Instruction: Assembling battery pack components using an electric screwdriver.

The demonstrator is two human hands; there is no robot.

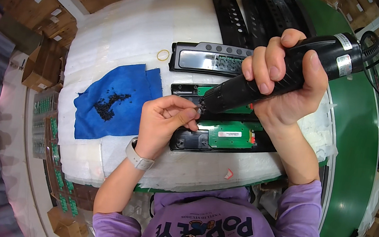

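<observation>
My right hand [290,106] is wrapped round a black electric screwdriver [237,94], tilted with its nose down to the left. Close by the driver's nose, my left hand [162,120] has thumb and fingers pinched together. Whatever lies between those fingertips is too small to make out. Below both hands is a long black plastic housing [188,140] with a green circuit board [231,135] in it. A second housing [184,89] with a green board lies just behind, partly hidden by the driver. To the left, a blue cloth [129,77] carries a pile of small black screws [105,108].
A black panel with round buttons [193,59] lies farther back, beside a yellow rubber band [163,55]. Several black housings [229,16] rest at the far edge of the white-covered table [126,50]. The driver's cable [376,80] runs right, over a green surface [352,157].
</observation>
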